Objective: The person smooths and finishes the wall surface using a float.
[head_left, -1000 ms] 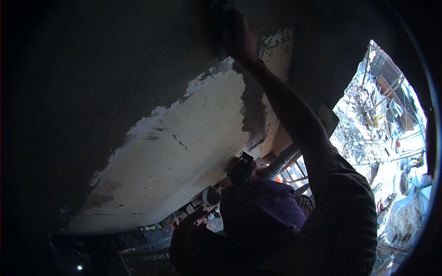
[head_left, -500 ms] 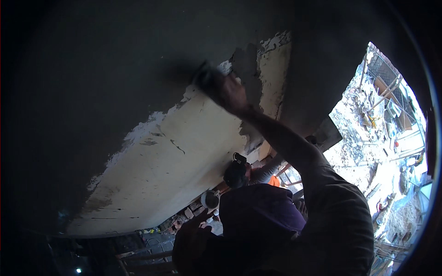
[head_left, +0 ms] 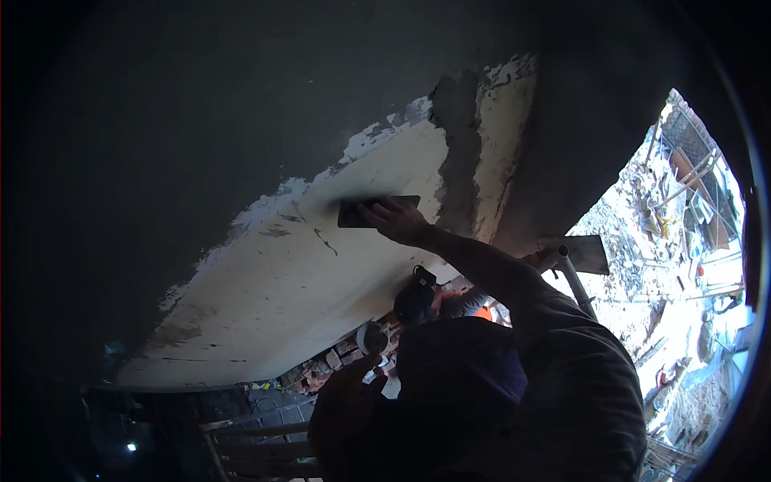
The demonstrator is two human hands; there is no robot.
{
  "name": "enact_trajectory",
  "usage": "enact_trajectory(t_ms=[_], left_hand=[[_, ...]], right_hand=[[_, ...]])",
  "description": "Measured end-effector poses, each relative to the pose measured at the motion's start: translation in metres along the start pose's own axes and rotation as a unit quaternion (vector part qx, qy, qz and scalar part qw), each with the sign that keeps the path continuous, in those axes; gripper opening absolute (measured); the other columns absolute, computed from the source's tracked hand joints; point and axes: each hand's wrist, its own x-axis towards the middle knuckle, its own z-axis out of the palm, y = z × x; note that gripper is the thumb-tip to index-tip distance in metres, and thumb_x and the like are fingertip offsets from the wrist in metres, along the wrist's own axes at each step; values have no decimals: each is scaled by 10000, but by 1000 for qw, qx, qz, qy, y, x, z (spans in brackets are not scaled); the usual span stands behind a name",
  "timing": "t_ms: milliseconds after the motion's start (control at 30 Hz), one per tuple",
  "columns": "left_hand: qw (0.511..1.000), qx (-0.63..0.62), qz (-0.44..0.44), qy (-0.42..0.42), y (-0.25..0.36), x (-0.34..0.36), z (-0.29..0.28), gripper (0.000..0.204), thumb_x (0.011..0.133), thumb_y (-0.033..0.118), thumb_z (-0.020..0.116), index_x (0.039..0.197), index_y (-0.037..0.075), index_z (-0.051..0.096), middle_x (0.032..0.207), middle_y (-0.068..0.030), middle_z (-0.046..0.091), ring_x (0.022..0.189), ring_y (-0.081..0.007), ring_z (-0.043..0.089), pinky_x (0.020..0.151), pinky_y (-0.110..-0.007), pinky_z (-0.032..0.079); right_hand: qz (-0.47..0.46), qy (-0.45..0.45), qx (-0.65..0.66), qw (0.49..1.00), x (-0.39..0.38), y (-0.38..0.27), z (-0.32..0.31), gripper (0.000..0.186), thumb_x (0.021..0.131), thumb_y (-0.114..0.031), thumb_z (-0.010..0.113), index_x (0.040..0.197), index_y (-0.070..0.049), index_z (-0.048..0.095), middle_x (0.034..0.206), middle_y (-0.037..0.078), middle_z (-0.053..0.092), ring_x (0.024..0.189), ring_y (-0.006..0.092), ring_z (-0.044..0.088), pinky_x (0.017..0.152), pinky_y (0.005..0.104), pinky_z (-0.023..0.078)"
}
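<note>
My right arm reaches up from the lower right. My right hand is closed on a dark, flat rectangular plastering trowel, which is over the pale bare part of a large slanting surface. Grey wet-looking plaster covers the upper area and ends in a ragged, whitish edge. A grey strip runs down to the right of the trowel. My left hand, mostly in shadow, is raised low in the picture. Its fingers look apart, and nothing shows in them.
Beyond my arm is another person in a dark cap with a grey sleeve. A round pail stands near loose bricks. Slatted wood lies lower left. A pole and board are at right, before bright rubble.
My right hand has brought the trowel down from the ragged plaster edge onto the pale area. The view has shifted slightly, and the pole now shows beside the board.
</note>
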Motion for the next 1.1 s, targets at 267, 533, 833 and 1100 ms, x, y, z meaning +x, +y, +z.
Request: enact_trajectory(t_ms=[267, 533, 833, 1100], left_hand=[[998, -11, 66, 3, -15, -14, -14, 542, 899, 172, 711, 1417, 108, 565, 1053, -179, 690, 921, -322, 676, 862, -438, 529], [997, -30, 73, 13, -23, -10, -15, 541, 901, 180, 709, 1416, 101, 562, 1023, -180, 681, 921, -323, 670, 854, -439, 525], [995, -51, 81, 39, -14, -32, -14, 541, 903, 190, 707, 1415, 92, 560, 990, -181, 670, 922, -324, 663, 845, -442, 521], [996, -51, 62, 41, -16, -29, -24, 438, 906, 186, 690, 1330, 95, 630, 1174, -152, 683, 1081, -301, 662, 951, -408, 506]], right_hand=[[253, 375, -14, 892, 150, 107, -151, 688, 866, -165, 706, 1464, 7, 414, 1048, 189, 629, 978, 404, 619, 820, 517, 525], [241, 254, 20, 936, 130, 6, -53, 883, 797, -142, 723, 1529, 84, 285, 1126, 217, 590, 978, 392, 580, 792, 457, 562], [82, 189, -82, 975, 71, 34, -43, 740, 828, -187, 720, 1490, -11, 442, 1077, 122, 600, 999, 328, 619, 822, 435, 555], [260, 310, 18, 914, 168, 41, -90, 796, 830, -134, 689, 1528, 24, 339, 1084, 204, 581, 1001, 415, 571, 847, 502, 511]])
